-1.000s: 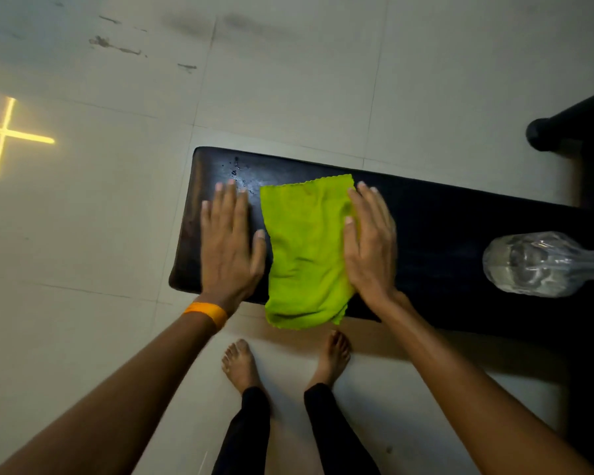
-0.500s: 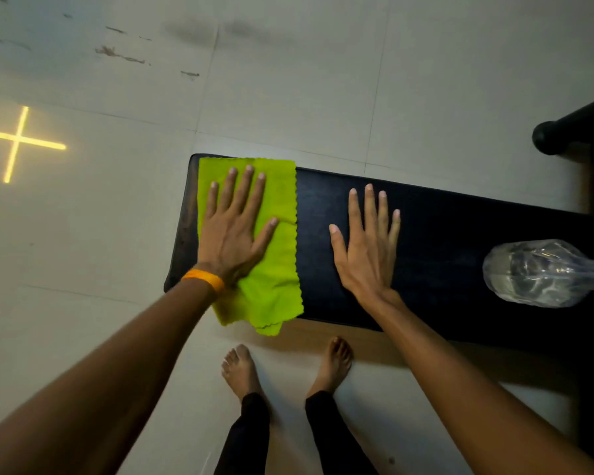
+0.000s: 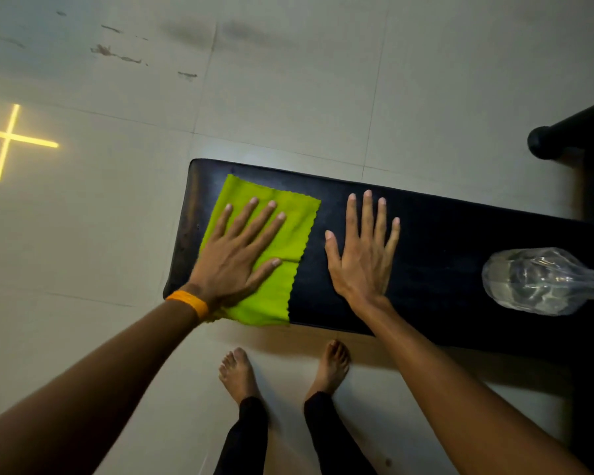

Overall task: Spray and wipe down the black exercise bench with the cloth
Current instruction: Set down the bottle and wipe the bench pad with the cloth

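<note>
Left grip [image 3: 235, 258], fingers straight and spread, presses flat on the cloth [image 3: 295, 234], centre-left of frame. Right grip [image 3: 366, 255] lies flat and empty on the bare worktop [image 3: 443, 241] beside it. Cloth: lime-green, soft, zigzag-edged, rectangular. Worktop: black, smooth, round-cornered. Clear plastic bottle [image 3: 535, 282] lies at right.

- The cloth [image 3: 282, 241] is showing bright lime green, its edges running in a small zigzag.
- The bench [image 3: 443, 241] is showing plain black.
- The wristband [image 3: 189, 301] is showing orange.
- The floor [image 3: 288, 97] is showing pale grey-white tiles with thin darker joint lines; dark smudges are marking the far tiles.
- A cross of light [image 3: 9, 140] is glowing yellow at the left.
- The bottle [image 3: 535, 281] at the right is looking clear and colourless.
</note>
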### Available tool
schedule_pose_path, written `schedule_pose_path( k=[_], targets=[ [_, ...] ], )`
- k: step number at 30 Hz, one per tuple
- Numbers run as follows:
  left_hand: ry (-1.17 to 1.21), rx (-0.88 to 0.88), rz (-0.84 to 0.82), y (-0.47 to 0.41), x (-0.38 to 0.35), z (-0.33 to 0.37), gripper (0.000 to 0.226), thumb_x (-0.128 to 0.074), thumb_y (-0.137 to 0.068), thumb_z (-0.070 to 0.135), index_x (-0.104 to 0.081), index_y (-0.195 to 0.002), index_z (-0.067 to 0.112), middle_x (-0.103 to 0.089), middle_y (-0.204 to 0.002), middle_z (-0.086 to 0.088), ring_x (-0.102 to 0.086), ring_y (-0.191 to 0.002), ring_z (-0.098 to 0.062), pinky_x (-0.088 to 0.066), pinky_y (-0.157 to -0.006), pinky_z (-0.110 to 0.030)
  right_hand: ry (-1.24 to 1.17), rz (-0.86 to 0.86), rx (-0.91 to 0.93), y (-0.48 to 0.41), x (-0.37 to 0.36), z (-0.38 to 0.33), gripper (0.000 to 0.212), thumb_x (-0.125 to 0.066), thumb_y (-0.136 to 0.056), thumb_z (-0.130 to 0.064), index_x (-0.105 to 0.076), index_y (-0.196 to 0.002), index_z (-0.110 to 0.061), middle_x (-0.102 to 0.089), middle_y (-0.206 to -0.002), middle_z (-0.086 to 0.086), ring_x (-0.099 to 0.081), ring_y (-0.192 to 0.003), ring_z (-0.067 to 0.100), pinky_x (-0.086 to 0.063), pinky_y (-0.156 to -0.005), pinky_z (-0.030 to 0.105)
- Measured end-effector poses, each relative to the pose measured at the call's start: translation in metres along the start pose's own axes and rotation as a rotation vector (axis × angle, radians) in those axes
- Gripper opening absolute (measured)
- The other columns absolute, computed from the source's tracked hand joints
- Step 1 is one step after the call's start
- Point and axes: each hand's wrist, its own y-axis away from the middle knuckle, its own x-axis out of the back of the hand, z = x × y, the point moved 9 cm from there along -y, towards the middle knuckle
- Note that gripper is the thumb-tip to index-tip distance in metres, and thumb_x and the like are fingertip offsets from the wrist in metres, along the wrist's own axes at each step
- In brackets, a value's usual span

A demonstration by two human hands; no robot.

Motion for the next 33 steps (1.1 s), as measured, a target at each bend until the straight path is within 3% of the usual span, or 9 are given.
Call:
schedule_pose_path(
  k=[3, 6, 11, 13, 17, 22, 28, 31, 33],
  targets=[
    [0.055, 0.14, 0.009, -0.007, 0.008, -0.048, 0.074, -0.028, -0.1, 0.063, -0.019, -0.163, 0.025, -0.014, -0.172, -0.001, -0.007, -0.159, -0.028, -0.011, -0.127, -0.056, 0.004, 0.0, 0.007, 0.0, -0.001, 0.0, 0.071, -0.023, -0.102, -0.055, -0.013, -0.162, -0.017, -0.006, -0.17, 0.009, -0.003, -0.157, 0.03, -0.007, -0.125, 0.057],
    [0.096, 0.117, -0.043, -0.024, 0.011, -0.07, 0.076, -0.026, -0.098, 0.067, -0.015, -0.163, 0.029, -0.009, -0.172, 0.001, -0.002, -0.16, -0.029, -0.007, -0.126, -0.059, 0.046, 0.003, 0.02, 0.0, -0.003, -0.002, 0.071, -0.022, -0.103, -0.054, -0.011, -0.161, -0.015, -0.006, -0.17, 0.011, -0.003, -0.157, 0.033, -0.007, -0.124, 0.059],
    [0.053, 0.312, 0.004, 0.001, 0.004, -0.012, 0.076, -0.026, -0.1, 0.066, -0.012, -0.164, 0.027, -0.006, -0.173, -0.002, 0.002, -0.159, -0.035, -0.003, -0.125, -0.061, 0.044, -0.002, 0.009, 0.002, -0.003, -0.001, 0.071, -0.021, -0.103, -0.054, -0.011, -0.161, -0.015, -0.006, -0.17, 0.011, -0.004, -0.157, 0.033, -0.009, -0.124, 0.06],
    [0.075, 0.307, 0.03, 0.021, 0.001, 0.008, 0.072, -0.027, -0.102, 0.063, -0.016, -0.163, 0.027, -0.009, -0.172, -0.001, -0.001, -0.159, -0.033, -0.005, -0.126, -0.06, 0.034, 0.003, 0.004, 0.001, -0.002, -0.001, 0.071, -0.022, -0.103, -0.055, -0.013, -0.161, -0.015, -0.007, -0.17, 0.011, -0.006, -0.157, 0.033, -0.01, -0.124, 0.06],
    [0.135, 0.302, 0.074, 0.023, 0.005, -0.037, 0.067, -0.027, -0.102, 0.06, -0.023, -0.162, 0.03, -0.014, -0.172, 0.001, -0.006, -0.16, -0.027, -0.013, -0.125, -0.058, 0.022, -0.004, 0.02, 0.001, -0.003, -0.001, 0.071, -0.022, -0.103, -0.055, -0.011, -0.162, -0.016, -0.006, -0.17, 0.011, -0.003, -0.157, 0.032, -0.008, -0.124, 0.059],
    [0.205, 0.534, 0.129, 0.032, 0.004, -0.059, 0.068, -0.031, -0.102, 0.06, -0.02, -0.163, 0.03, -0.011, -0.172, 0.0, -0.002, -0.16, -0.029, -0.017, -0.124, -0.059, -0.001, 0.011, 0.021, 0.001, -0.004, 0.0, 0.071, -0.026, -0.103, -0.055, -0.012, -0.161, -0.017, -0.007, -0.17, 0.011, -0.004, -0.157, 0.032, -0.008, -0.124, 0.059],
    [0.163, 0.455, 0.092, 0.062, -0.003, -0.038, 0.071, -0.032, -0.099, 0.063, -0.025, -0.161, 0.029, -0.015, -0.172, -0.002, -0.007, -0.159, -0.032, -0.021, -0.12, -0.065, -0.021, 0.0, 0.022, 0.0, -0.001, 0.0, 0.071, -0.023, -0.103, -0.055, -0.014, -0.161, -0.017, -0.009, -0.169, 0.011, -0.006, -0.157, 0.033, -0.009, -0.124, 0.061],
    [0.259, 0.69, 0.107, 0.029, 0.004, -0.066, 0.074, -0.027, -0.097, 0.066, -0.017, -0.163, 0.034, -0.009, -0.172, 0.002, -0.004, -0.159, -0.029, -0.023, -0.121, -0.062, 0.002, 0.001, 0.037, -0.002, -0.003, -0.002, 0.071, -0.023, -0.102, -0.055, -0.015, -0.161, -0.016, -0.01, -0.169, 0.012, -0.007, -0.156, 0.034, -0.009, -0.123, 0.062],
    [0.234, 0.745, 0.093, 0.005, 0.005, -0.072, 0.074, -0.022, -0.097, 0.066, -0.012, -0.163, 0.033, -0.006, -0.173, 0.001, -0.003, -0.159, -0.031, -0.019, -0.122, -0.062, 0.012, 0.013, 0.034, -0.002, -0.003, -0.001, 0.07, -0.024, -0.102, -0.055, -0.016, -0.161, -0.016, -0.011, -0.169, 0.012, -0.008, -0.156, 0.035, -0.01, -0.123, 0.062]
  ],
)
